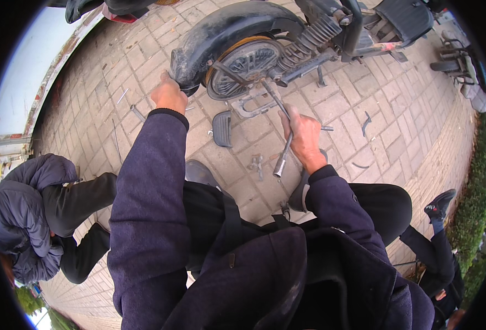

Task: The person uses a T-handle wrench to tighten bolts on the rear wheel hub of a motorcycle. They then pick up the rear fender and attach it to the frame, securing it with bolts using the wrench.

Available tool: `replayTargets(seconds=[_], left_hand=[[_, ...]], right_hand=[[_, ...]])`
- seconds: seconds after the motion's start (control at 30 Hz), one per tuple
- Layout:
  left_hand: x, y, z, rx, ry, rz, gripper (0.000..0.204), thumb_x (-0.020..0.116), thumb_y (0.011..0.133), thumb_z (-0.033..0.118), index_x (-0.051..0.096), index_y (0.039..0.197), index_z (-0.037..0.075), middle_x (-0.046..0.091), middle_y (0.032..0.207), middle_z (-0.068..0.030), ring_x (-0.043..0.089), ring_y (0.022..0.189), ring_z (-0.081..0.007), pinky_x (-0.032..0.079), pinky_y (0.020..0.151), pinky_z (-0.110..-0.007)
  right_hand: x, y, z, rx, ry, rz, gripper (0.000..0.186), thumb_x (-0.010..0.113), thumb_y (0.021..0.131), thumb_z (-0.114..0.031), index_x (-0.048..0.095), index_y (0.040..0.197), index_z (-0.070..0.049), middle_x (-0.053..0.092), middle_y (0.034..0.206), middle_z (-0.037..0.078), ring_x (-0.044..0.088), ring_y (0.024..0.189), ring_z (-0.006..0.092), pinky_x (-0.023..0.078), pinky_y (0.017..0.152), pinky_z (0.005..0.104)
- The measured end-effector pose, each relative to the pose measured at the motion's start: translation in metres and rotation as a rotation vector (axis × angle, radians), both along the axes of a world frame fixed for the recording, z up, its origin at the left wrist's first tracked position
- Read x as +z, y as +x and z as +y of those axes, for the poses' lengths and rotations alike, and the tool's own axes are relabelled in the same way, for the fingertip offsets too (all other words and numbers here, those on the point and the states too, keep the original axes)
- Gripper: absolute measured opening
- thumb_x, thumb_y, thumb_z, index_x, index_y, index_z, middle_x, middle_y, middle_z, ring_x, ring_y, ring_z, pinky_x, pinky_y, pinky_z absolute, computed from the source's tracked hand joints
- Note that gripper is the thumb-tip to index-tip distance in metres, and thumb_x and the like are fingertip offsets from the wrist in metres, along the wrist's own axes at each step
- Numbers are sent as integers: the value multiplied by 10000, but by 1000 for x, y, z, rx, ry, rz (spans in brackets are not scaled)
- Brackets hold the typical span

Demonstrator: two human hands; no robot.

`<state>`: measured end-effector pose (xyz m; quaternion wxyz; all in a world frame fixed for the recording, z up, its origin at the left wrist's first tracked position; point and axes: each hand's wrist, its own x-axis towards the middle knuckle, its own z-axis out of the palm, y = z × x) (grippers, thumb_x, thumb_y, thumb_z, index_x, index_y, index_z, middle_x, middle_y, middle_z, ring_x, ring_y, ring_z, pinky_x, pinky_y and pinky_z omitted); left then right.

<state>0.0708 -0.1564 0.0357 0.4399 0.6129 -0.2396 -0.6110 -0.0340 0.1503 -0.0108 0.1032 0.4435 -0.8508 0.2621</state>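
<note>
Outdoor roadside repair spot, not an indoor shop: ground is interlocking brick paving [402, 104], with a hedge [476, 209] along the right edge and a kerb line [50, 82] at upper left. A scooter's rear wheel [243, 63] with black mudguard [221, 30] and shock spring [314, 36] is being worked on right on the pavement, loose metal tools and parts [257, 164] scattered over the bricks. Another scooter [457, 63] is parked at far right, and a person in a dark puffer jacket [23, 214] crouches at left.

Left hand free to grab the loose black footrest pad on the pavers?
Probably not right now: the left hand is gripping the rear tyre. The footrest pad lies close, nothing covering it, so it's reachable once he lets go.
</note>
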Motion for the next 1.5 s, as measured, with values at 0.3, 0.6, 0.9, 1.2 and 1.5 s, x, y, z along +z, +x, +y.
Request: replayTargets(seconds=[0.3, 0.6, 0.9, 1.2, 1.5], left_hand=[[8, -1, 6, 0, 2, -30, 452, 658, 994, 271, 555, 1210, -113, 658, 1177, -209, 691, 990, -300, 573, 813, -408], [7, -1, 5, 0, 2, -30, 447, 668, 989, 269, 559, 1197, -112, 659, 1165, -207, 691, 980, -299, 570, 788, -404], [7, -2, 4, 20, -1, -11, 447, 665, 990, 258, 539, 1202, -114, 651, 1169, -205, 693, 967, -303, 576, 803, -414], [9, -1, 5, -2, 13, -20, 437, 658, 995, 252, 539, 1214, -106, 647, 1185, -194, 687, 991, -299, 579, 804, -421], [-3, 0, -4, -11, 12, -10, 427, 664, 991, 261, 548, 1197, -94, 659, 1175, -197, 695, 968, -300, 590, 781, -436]], right_hand=[[1, -3, 3, 5, 58, -6, 204, 706, 927, -236, 649, 1064, -96, 607, 604, 137, 625, 541, 338, 459, 507, 427], [3, -3, 3, 24, 61, 97, 208, 693, 922, -266, 609, 991, -89, 581, 578, 95, 615, 528, 307, 467, 497, 410], [2, -4, 4, 33, 68, 89, 218, 695, 916, -245, 616, 1044, -88, 590, 598, 90, 619, 560, 292, 480, 526, 411], [-3, -2, 0, 28, 24, 144, 228, 723, 907, -231, 657, 1078, -95, 566, 582, 91, 588, 530, 284, 450, 503, 411], [0, 19, -13, -144, 1, -282, 234, 640, 967, -283, 621, 1082, -81, 646, 702, 103, 654, 632, 290, 503, 569, 385]])
